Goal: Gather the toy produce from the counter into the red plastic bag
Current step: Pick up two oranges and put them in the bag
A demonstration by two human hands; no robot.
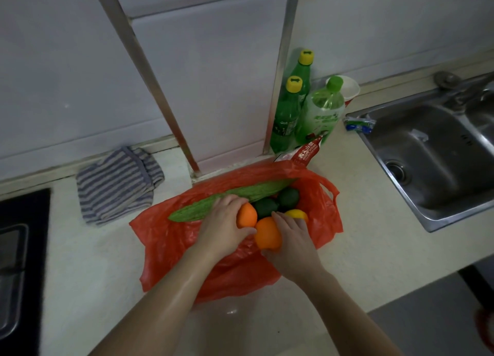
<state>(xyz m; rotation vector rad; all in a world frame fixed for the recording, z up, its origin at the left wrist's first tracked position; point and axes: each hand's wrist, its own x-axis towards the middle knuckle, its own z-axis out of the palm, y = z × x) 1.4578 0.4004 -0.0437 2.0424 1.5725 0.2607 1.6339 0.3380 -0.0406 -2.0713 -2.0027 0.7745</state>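
The red bag (171, 248) lay open on the bench (93, 262) near its back edge. The left grip (222, 230) curled round the first orange (247, 216) and the right grip (292, 244) round the second orange (268, 234), both on the bag. Beside them lay one gourd (227, 200), two green fruits (264, 207) and one lemon (296, 214).

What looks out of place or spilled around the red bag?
The long green gourd lies slantwise across the red bag, its tip poking out left of the round fruit. A small wet-looking glint shows on the counter before it.
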